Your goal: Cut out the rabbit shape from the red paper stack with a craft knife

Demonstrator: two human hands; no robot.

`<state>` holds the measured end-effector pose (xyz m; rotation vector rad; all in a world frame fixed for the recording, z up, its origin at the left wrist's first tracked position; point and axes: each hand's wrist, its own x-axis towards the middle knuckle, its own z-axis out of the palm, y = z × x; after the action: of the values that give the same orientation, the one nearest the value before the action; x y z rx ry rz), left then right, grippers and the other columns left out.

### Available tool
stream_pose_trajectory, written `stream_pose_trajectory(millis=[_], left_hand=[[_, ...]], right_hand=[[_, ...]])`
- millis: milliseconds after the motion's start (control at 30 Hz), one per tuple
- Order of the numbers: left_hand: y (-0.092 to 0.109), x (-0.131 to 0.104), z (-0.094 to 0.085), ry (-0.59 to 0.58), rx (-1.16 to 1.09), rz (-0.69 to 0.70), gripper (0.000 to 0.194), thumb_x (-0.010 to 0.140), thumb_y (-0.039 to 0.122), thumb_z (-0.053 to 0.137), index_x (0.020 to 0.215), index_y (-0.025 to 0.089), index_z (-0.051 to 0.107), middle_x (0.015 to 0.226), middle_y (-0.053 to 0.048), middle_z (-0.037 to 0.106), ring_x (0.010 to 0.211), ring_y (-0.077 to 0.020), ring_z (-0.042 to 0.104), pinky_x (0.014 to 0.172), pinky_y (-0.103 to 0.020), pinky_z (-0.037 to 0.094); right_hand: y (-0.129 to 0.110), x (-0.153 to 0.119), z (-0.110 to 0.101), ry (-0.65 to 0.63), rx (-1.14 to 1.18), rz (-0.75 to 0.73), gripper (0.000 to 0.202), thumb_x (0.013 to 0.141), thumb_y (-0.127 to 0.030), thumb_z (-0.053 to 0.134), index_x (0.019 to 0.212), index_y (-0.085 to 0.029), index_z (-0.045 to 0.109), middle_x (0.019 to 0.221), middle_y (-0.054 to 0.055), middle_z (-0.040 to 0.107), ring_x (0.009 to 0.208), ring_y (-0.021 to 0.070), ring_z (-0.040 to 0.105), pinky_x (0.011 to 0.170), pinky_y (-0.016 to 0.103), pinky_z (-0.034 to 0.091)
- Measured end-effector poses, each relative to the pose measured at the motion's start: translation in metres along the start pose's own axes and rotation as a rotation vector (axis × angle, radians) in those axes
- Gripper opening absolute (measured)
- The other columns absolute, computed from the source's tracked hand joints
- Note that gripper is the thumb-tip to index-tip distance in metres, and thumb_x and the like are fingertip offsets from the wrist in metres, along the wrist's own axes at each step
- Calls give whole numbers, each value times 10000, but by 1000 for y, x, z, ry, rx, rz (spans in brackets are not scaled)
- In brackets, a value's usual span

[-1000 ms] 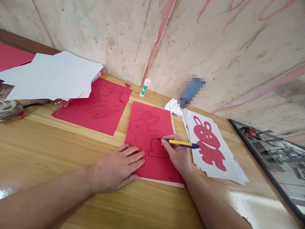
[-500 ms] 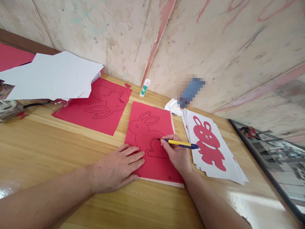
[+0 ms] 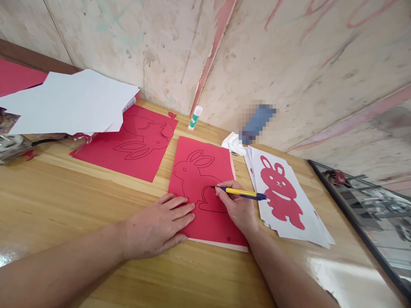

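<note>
My right hand [image 3: 239,207] grips a yellow and blue pen [image 3: 240,192], its tip on the red sheet [image 3: 205,224] at the curved line of a rabbit's hind leg. The black outline of the rabbit shows ears, an eye, a back and a leg, partly covered by my fingers. Flat on the lower left of that sheet lies my left hand [image 3: 160,224], fingers a little apart, holding nothing. Pale paper edges show beneath the sheet.
Another red sheet with a rabbit outline [image 3: 128,158] lies left, beside white papers [image 3: 73,102]. A glue stick [image 3: 195,118] stands near the wall. White sheets with a red rabbit cutout [image 3: 278,192] lie right, near a black-framed panel [image 3: 356,222].
The pen tip and my right hand have shifted very slightly left along the drawn leg line. My left hand stays in place.
</note>
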<state>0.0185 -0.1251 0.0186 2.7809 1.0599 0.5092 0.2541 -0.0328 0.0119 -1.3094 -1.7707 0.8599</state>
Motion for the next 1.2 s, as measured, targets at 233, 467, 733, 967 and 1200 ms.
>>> stream_pose_trajectory(millis=[233, 467, 733, 967, 1200], left_hand=[[0, 0, 0, 27, -22, 2, 394, 965, 354, 449, 1275, 130, 545, 1338, -107, 569, 1231, -298, 485, 1025, -463, 371], [0, 0, -1, 2, -13, -1, 401, 966, 359, 438, 1283, 134, 539, 1352, -109, 559, 1232, -299, 481, 1030, -461, 375], [-1, -1, 1, 5, -20, -1, 400, 960, 354, 452, 1290, 140, 529, 1356, -109, 555, 1239, -300, 476, 1035, -465, 371], [-1, 1, 0, -3, -25, -3, 407, 965, 354, 443, 1295, 131, 529, 1358, -107, 553, 1236, -304, 474, 1031, -466, 372], [0, 0, 0, 7, -39, -8, 400, 959, 352, 458, 1290, 141, 532, 1351, -107, 558, 1242, -293, 473, 1041, -456, 362]], right_hand=[[-1, 0, 1, 20, 10, -4, 245, 789, -434, 637, 818, -193, 603, 735, 30, 600, 663, 154, 565, 594, 282, 470], [0, 0, -1, -6, -20, -13, 245, 805, -435, 629, 846, -193, 616, 772, 45, 625, 683, 163, 572, 626, 299, 472], [-2, 0, 0, -26, 4, -3, 238, 788, -429, 642, 825, -195, 620, 746, 33, 613, 653, 154, 545, 602, 290, 452], [1, 0, 0, -6, 12, 7, 249, 788, -432, 646, 836, -190, 617, 772, 44, 619, 684, 162, 573, 625, 298, 474], [1, 0, 0, -29, -6, -13, 229, 799, -425, 636, 842, -201, 618, 762, 40, 624, 674, 160, 568, 619, 295, 473]])
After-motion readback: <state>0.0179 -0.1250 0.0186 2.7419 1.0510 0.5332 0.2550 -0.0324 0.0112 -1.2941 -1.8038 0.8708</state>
